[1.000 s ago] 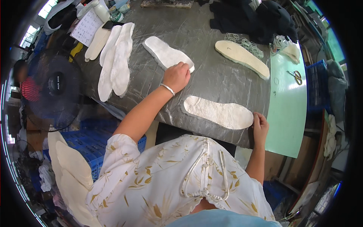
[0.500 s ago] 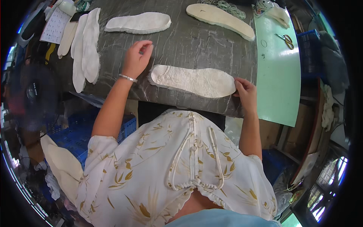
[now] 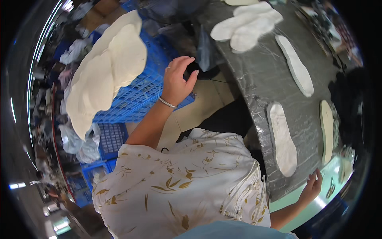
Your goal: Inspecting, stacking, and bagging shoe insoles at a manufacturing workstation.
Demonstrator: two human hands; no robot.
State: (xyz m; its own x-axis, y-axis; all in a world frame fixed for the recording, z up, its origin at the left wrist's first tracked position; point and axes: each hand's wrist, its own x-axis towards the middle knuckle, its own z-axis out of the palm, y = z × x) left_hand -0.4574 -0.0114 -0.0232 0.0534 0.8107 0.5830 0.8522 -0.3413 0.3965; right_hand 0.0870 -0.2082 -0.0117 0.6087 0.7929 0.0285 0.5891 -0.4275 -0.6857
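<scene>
White insole point(image 3: 284, 137) lies flat on the tabletop point(image 3: 254, 75), along its near edge; a cream insole point(image 3: 327, 131) lies beyond it.

Risks (judgement):
1. White insole could be knocked to the floor point(image 3: 207, 95). Cause: it sits close to the edge, where a sleeve or forearm could brush it.
2. Cream sheets point(image 3: 115, 59) on the blue crate point(image 3: 133, 101) could slide or drag one another. Cause: they overlap loosely and reach past the crate's rim.

Fingers:
- Left hand point(image 3: 178, 79): parted and gently curved, thumb well apart, nothing held. Near the sheets and crate; no contact with the sheets seen.
- Right hand point(image 3: 310, 187): loosely bent and slightly spread, no object seen in them. Over the green board point(image 3: 280, 205), near the scissors point(image 3: 331, 188), apart from the insole; contact with the board cannot be told.
</scene>
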